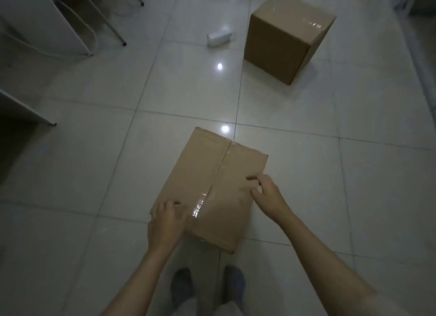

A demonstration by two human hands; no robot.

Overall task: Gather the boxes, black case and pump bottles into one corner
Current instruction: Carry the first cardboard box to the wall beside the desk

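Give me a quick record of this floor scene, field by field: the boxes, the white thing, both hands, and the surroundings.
near box: taped cardboard box on the tiled floor, in front of the person's feet
far box: sealed cardboard box standing apart, farther away
white object: lies on the floor left of the far box; too blurred to identify
left hand: on the near box's near left corner, fingers on top
right hand: at the near box's right edge, fingers loosely curled
surroundings: white furniture with metal legs, upper left

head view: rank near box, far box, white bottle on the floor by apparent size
1. Near box, under both hands, fills the most frame, but it is closest to the camera.
2. Far box; its true size against the near box is unsure.
3. White bottle, lying on the floor, plainly smallest.
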